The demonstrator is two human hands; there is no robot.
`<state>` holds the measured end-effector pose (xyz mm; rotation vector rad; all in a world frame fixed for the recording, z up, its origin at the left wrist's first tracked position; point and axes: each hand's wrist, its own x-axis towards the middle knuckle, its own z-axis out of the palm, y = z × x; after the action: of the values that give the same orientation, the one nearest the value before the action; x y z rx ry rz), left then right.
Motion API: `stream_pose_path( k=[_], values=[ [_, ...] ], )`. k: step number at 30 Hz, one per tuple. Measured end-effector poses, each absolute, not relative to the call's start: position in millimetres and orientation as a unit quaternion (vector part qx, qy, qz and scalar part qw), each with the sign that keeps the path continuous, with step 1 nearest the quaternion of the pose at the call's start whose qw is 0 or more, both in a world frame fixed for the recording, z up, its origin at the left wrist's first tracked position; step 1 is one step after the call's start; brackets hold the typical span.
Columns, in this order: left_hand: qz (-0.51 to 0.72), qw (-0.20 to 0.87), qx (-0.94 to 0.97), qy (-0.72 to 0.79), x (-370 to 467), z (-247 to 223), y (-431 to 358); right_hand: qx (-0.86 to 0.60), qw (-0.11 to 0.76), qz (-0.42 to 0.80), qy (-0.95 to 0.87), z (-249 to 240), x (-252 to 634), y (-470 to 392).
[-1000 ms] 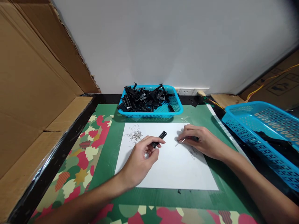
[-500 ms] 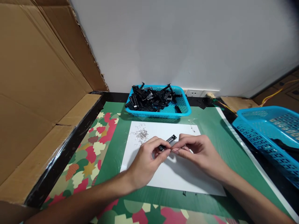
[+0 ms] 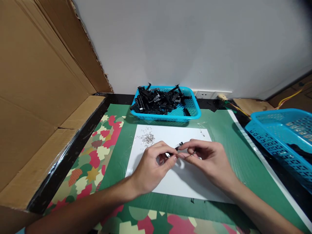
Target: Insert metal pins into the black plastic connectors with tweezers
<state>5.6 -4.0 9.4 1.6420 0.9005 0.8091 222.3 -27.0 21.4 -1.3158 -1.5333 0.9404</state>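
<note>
My left hand (image 3: pixel 156 165) is closed round a narrow black plastic part (image 3: pixel 179 145), whose far end sticks out beyond the fingers, up and to the right. Against its near side, my right hand (image 3: pixel 207 157) pinches with thumb and fingers, the fingertips of both hands meeting. A small light-coloured bit shows between the right fingers; its kind is too hidden to tell. Beneath both hands lies a white sheet (image 3: pixel 170 185). On its left part is a small pile of thin bent metal wire pieces (image 3: pixel 148 138).
A blue plastic basket (image 3: pixel 165 119) heaped with black plastic parts (image 3: pixel 156 100) stands by the wall. Another blue basket (image 3: pixel 268 133) with dark pieces is at the right. Cardboard (image 3: pixel 44 71) walls off the left. A plug and cable (image 3: pixel 223 97) sit at the wall sockets.
My right index finger has shifted up along the black plastic part, covering more of it. The left hand keeps its hold. The view has shifted slightly.
</note>
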Motion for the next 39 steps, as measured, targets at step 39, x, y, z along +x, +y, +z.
stream_pose_path(
  k=[39],
  values=[
    [0.373,0.719,0.513,0.286,11.6,9.1,-4.6,-0.418,0.471,0.173,-0.757,31.5,222.9,-46.9]
  ],
)
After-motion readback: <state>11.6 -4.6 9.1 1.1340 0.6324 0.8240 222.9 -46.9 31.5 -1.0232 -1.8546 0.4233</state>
